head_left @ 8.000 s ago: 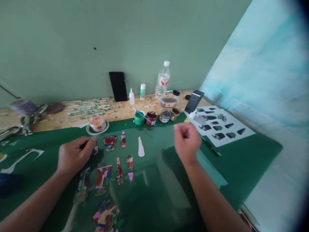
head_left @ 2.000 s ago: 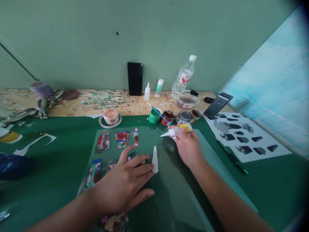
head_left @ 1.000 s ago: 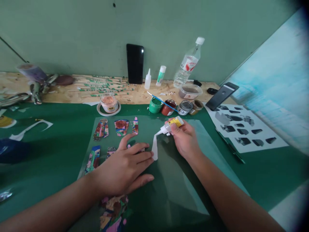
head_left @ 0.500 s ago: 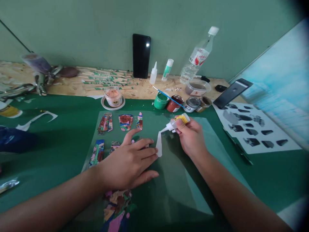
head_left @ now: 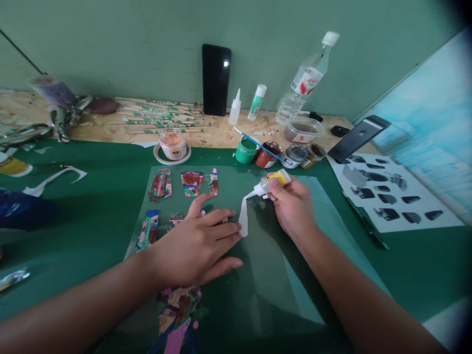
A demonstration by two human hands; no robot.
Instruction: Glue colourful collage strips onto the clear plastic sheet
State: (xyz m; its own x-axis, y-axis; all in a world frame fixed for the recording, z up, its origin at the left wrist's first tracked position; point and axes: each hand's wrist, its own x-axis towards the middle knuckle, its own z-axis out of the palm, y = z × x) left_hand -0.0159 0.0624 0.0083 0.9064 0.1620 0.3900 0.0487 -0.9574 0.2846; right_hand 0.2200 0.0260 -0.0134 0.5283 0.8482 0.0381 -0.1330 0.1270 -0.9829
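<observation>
A small white paper piece (head_left: pixel 244 222), narrow at its far end, lies on the clear plastic sheet (head_left: pixel 295 275). My left hand (head_left: pixel 201 241) lies flat with fingers spread, fingertips touching the paper's left edge. In my right hand (head_left: pixel 293 204) is a glue bottle (head_left: pixel 266 186) with a yellow label, tilted so its nozzle tip meets the paper's narrow far end. Whether glue is flowing is too small to tell. Patterned collage pieces (head_left: pixel 191 183) lie beyond and left of my left hand, which partly covers some. A heap of coloured scraps (head_left: pixel 180 314) sits below my left wrist.
Paint jars (head_left: pixel 246 150) stand at the back, a blue brush (head_left: pixel 258 143) across them. Behind are a phone (head_left: pixel 216 81), a glue stick (head_left: pixel 257 102), a water bottle (head_left: pixel 304 81) and wooden sticks (head_left: pixel 158 115). At right, another phone (head_left: pixel 359 138) leans over a printed sheet (head_left: pixel 398 196).
The camera view has tilted slightly. Both hands, the glue bottle and the paper keep nearly the same places relative to one another.
</observation>
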